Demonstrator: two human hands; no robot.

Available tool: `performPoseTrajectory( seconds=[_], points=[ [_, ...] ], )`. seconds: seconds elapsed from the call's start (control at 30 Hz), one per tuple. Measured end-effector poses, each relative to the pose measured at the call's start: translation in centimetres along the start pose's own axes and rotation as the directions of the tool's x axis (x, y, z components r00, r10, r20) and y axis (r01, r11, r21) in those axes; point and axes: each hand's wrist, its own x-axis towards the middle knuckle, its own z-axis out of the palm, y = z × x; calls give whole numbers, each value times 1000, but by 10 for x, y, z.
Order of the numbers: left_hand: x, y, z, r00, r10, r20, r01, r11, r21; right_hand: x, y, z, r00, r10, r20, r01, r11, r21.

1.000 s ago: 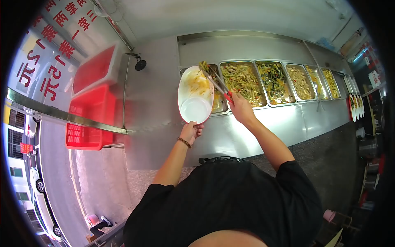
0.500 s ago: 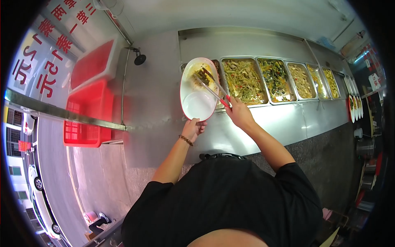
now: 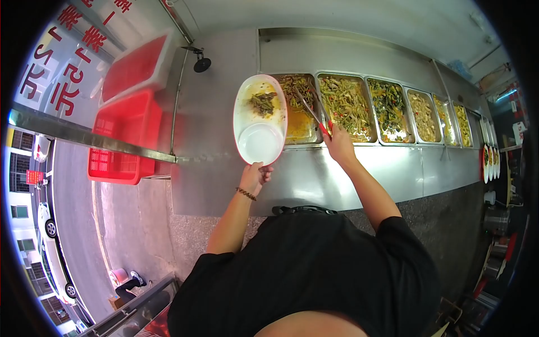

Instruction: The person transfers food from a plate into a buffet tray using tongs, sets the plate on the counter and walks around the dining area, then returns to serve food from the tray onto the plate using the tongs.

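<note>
An oval white plate (image 3: 242, 112) with a red rim is gripped at its near end by my left hand (image 3: 256, 178). On its near half sits a white round bowl (image 3: 261, 145); a small heap of dark, shredded food (image 3: 263, 103) with brownish sauce lies on the far half. My right hand (image 3: 340, 145) is closed around the red handles of metal tongs (image 3: 308, 106). The tong tips reach into the leftmost steel pan (image 3: 301, 141), at the dark food (image 3: 296, 87) in its far part. Orange oily liquid shows in that pan's near part.
Several more food pans (image 3: 347, 106) run to the right along the steel counter (image 3: 219, 185). Red plastic baskets (image 3: 126, 140) stand at the left beside a metal rail (image 3: 95, 139). Several plates of food (image 3: 491, 163) are at the far right.
The tongs have moved right, off the plate and into the leftmost pan. The plate has shifted slightly left, uncovering that pan. Dark food remains on the plate.
</note>
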Motion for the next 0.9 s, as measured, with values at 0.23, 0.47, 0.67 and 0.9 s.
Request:
performPoseTrajectory(
  seconds=[0.23,0.47,0.67,0.9],
  points=[
    [-24,2,-13,999,37,-31,-39,998,-56,5,16,56,998,55,40,-48,987,-153],
    [-33,0,-12,996,71,-51,-75,993,-91,18,24,63,997,44,66,-27,971,-239],
    [-36,1,-6,996,70,-46,-74,994,-85,33,20,43,1000,-21,-22,17,990,-141],
    [-37,0,-7,997,66,-36,-69,994,-85,59,5,48,997,-14,-71,2,986,-166]
  ],
)
